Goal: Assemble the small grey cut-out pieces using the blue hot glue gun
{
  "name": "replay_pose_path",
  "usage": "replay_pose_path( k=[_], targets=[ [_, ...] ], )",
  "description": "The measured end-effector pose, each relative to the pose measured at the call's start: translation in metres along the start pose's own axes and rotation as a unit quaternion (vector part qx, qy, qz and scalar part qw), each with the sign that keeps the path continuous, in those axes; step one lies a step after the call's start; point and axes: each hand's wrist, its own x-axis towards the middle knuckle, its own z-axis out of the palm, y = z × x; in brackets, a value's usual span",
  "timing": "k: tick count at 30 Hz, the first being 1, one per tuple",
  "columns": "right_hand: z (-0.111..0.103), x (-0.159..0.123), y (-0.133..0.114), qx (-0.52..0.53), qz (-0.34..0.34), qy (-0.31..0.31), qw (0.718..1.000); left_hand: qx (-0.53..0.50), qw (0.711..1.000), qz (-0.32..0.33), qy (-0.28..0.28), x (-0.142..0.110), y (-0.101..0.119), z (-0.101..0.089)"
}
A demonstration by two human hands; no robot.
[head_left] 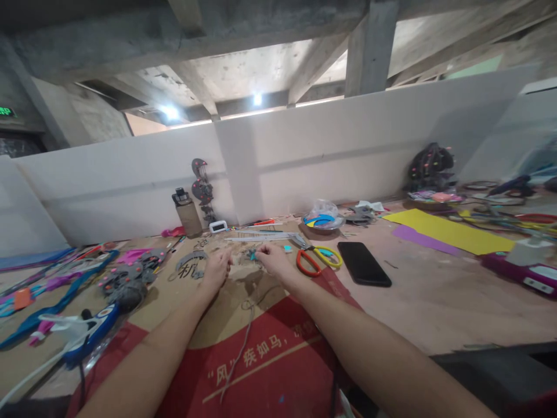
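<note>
My right hand (273,259) is closed in a pinch on a small teal and grey piece (252,254), too small to name exactly. Fingers curled together, my left hand (217,269) hovers over the cardboard to the left; anything in it is hidden. Both hands are above a red and tan printed cardboard sheet (265,371). A loose grey string (243,342) trails across the cardboard between my forearms. Close to my right hand lie scissors (308,264) with one orange and one yellow handle. A grey ring-shaped piece (177,266) is left of my left hand.
Right of the scissors lies a black phone (364,264). A bottle (188,216) stands at the back, near a bowl (322,231) holding scraps. Left is a blue glue gun (93,334) with a cord. Yellow sheet (448,231) and a purple-red device (517,273) are right.
</note>
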Motion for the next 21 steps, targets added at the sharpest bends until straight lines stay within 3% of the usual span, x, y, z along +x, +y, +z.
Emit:
replay_pose_path(
  k=[7,12,17,21],
  targets=[
    [0.0,-0.003,0.005,-0.026,0.012,-0.013,0.999,-0.093,0.992,-0.009,-0.084,-0.002,0.011,0.006],
    [0.0,-0.007,0.007,-0.04,0.023,-0.013,0.999,-0.136,0.98,-0.056,-0.136,-0.013,0.02,0.013],
    [0.0,-0.01,0.006,-0.047,0.027,-0.017,0.998,-0.1,0.983,-0.051,-0.142,-0.02,0.024,0.018],
    [0.002,-0.011,0.009,-0.081,-0.011,-0.022,0.996,-0.077,0.985,-0.06,-0.142,-0.022,0.025,0.019]
  ],
)
